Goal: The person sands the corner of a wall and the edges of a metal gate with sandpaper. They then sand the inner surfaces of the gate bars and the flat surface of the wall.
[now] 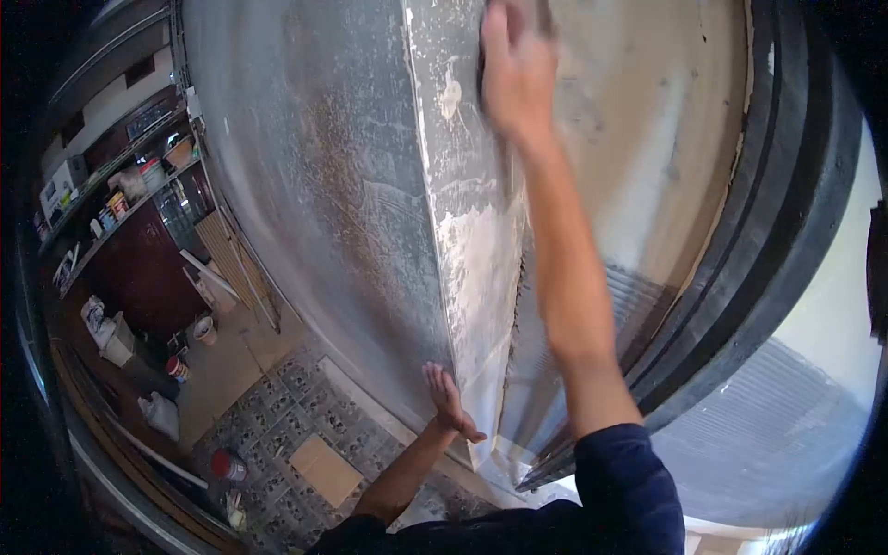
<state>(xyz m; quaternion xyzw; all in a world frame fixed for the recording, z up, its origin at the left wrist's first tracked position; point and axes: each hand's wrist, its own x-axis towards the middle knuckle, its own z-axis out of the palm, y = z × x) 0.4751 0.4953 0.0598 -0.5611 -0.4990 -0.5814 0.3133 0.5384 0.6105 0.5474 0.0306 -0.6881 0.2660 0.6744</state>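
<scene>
My right hand (520, 83) is raised high at the top of the view, its fingers wrapped round a dark flat tool (535, 17) held against the narrow face of a wall corner. The tool is blurred and partly cut off by the frame. Lower down, my left hand (446, 400) rests with spread fingers against the corner edge and holds nothing. Patchy pale plaster covers the corner strip (467, 250), with a bright line along its edge. The grey wall (314, 166) to the left is smooth and mottled.
A dark curved frame (786, 213) runs down the right side. At left, shelves (125, 215) carry containers. On the patterned floor (282, 407) lie a cardboard piece (325, 471) and a red bucket (228, 465); a white bucket (205, 330) and leaning boards (231, 254) stand behind.
</scene>
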